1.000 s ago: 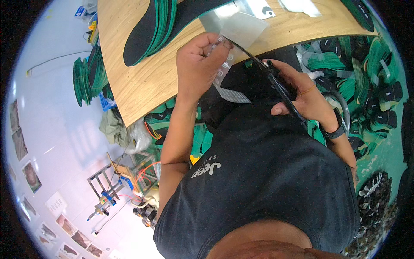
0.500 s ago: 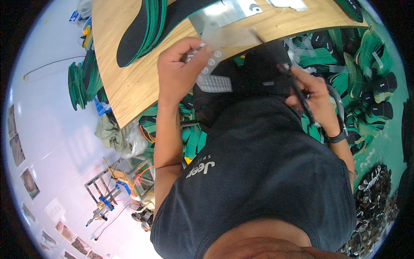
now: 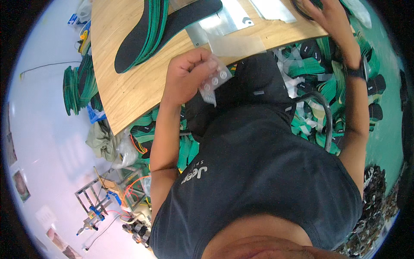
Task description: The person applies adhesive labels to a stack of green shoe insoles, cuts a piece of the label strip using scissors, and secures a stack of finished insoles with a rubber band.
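a small clear sticker strip [image 3: 214,82] is pinched in the closed left hand [image 3: 187,75] at the wooden table [image 3: 129,90] edge, not yet applied, while the right hand [image 3: 327,17] rests, fingers spread, on a dark insole [image 3: 302,8], with stacked insoles [image 3: 151,34] waiting.

The left hand [image 3: 186,77] is gripping a clear plastic sheet with round pieces [image 3: 214,80] over the wooden table's [image 3: 129,90] edge. The right hand [image 3: 326,14] is resting on a dark insole [image 3: 300,7] at the table's far side, beside stacked green-edged insoles [image 3: 151,30].

Head-worn fisheye, looking steeply down, close over wooden table [image 3: 129,86]
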